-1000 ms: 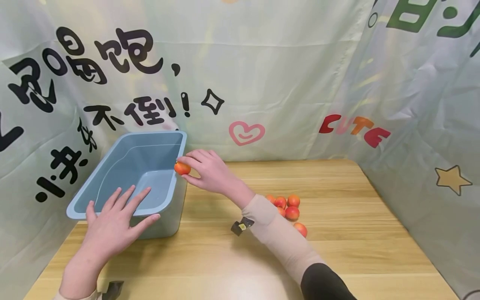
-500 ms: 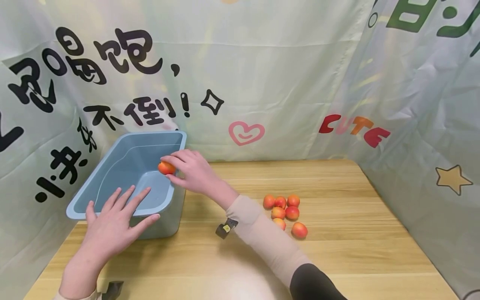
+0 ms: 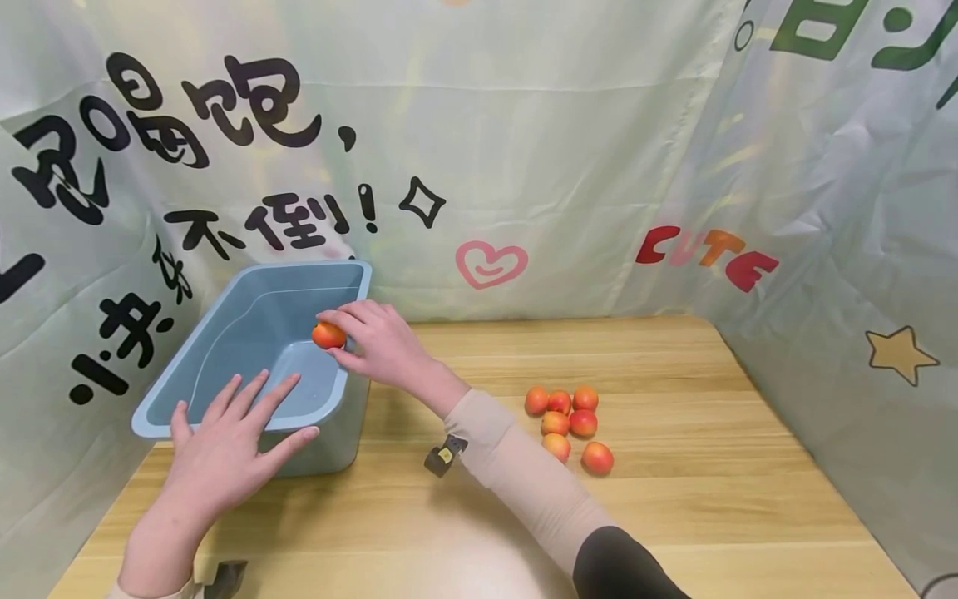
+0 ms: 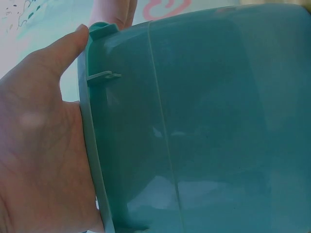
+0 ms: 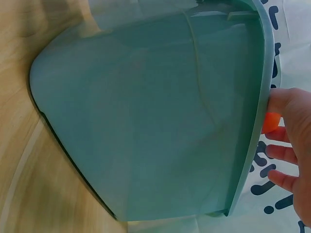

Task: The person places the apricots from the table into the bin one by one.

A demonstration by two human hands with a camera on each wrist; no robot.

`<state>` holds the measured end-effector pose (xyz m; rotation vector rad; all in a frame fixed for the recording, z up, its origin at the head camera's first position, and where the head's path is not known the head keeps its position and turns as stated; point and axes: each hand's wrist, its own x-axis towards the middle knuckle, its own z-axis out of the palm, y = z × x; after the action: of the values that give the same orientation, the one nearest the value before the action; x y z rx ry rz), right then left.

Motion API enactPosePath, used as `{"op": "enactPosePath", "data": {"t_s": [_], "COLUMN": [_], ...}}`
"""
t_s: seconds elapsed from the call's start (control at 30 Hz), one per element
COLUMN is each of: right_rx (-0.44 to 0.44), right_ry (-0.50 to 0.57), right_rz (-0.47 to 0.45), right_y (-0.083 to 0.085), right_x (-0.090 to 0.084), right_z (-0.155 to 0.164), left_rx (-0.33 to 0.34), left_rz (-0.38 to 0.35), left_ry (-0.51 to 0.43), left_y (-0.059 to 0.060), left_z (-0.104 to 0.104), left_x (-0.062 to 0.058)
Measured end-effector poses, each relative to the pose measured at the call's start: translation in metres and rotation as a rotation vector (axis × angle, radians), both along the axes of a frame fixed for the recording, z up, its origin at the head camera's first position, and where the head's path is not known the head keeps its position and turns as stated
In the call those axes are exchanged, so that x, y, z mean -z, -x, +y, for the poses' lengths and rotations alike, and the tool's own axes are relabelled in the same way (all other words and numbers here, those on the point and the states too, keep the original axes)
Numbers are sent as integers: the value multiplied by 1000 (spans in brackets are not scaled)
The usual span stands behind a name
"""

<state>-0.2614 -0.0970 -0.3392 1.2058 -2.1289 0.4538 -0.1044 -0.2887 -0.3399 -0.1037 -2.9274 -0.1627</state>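
Left hand (image 3: 224, 453) lies flat on the near rim of the blue bin (image 3: 224, 333), fingers (image 3: 258, 399) straight and spread, tips reaching over the rim into the bin; thumb points right along the bin's front wall. In the left wrist view the palm (image 4: 39, 155) presses against the rim edge. Nothing is held in it.

The bin stands at the far left corner of the table (image 3: 674, 499), close to the printed cloth backdrop (image 3: 524, 150) that hangs behind and to both sides. Bin floor shows bare where visible.

Right hand (image 3: 377, 345) reaches over the bin's right rim, fingers curled round a small orange-red fruit (image 3: 328, 335), pinching it between thumb and fingertips just inside the rim and above the bin floor. In the right wrist view the fruit (image 5: 269, 122) shows as an orange patch behind the rim, beside the thumb. Beige sleeve (image 3: 516, 474) runs back across the table's middle.

Six more fruits (image 3: 569, 424) lie in a loose cluster on the table right of the sleeve, well apart from the bin, some touching.
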Motion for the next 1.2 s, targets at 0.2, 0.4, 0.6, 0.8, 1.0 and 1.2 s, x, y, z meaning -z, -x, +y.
{"op": "enactPosePath", "data": {"t_s": [0.2,0.4,0.6,0.8,1.0,1.2], "right_rx": [-4,-3,4,19,60,69], "right_ry": [-8,-5,-3,-12,-32,-18], "right_rz": [-30,-35,-36,-12,30,42], "right_y": [0,-1,-3,-7,-12,-18], "right_x": [1,2,3,4,6,10], "right_z": [0,2,5,10,15,22], "left_rx": [3,6,5,0,2,7], "left_rz": [10,20,23,11,26,33], "left_ry": [-1,-3,-4,-3,-11,-7], "left_y": [0,0,1,1,0,1], "left_z": [0,0,0,-1,-1,-1], "left_x": [1,2,2,2,3,2]}}
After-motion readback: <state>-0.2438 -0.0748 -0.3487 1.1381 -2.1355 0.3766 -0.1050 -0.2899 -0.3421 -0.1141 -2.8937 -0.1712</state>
